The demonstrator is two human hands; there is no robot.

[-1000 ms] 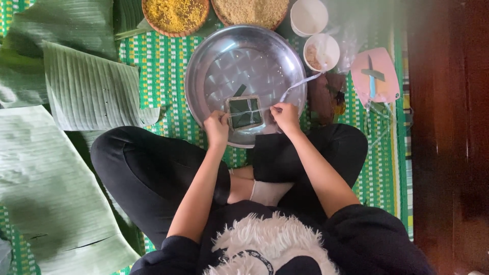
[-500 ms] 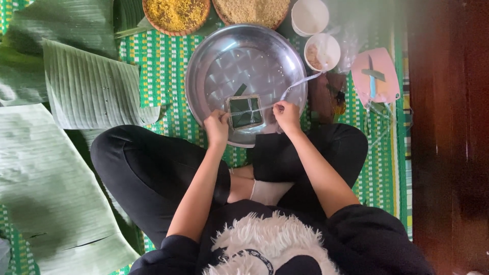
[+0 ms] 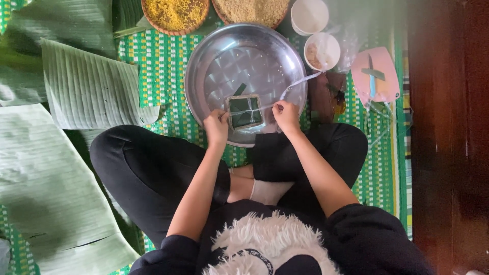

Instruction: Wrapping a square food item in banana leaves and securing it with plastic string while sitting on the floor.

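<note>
A small square parcel wrapped in dark green leaf [image 3: 245, 111] lies near the front of a large round metal tray [image 3: 214, 66]. A pale string [image 3: 295, 84] crosses over the parcel and trails off to the right. My left hand [image 3: 217, 127] pinches the string at the parcel's left edge. My right hand [image 3: 286, 116] grips the string just right of the parcel. Both hands rest on the tray's near rim, above my crossed legs in black trousers.
Large banana leaves [image 3: 86, 84] lie on the green woven mat at left. Two baskets, one of yellow filling [image 3: 174, 12] and one of pale grain [image 3: 257, 9], stand at the back. Two white bowls [image 3: 321, 51] and a pink board with a knife [image 3: 376, 76] are on the right, beside dark wood furniture.
None of note: the hands stay at the parcel's two sides with the string, shifting only slightly.
</note>
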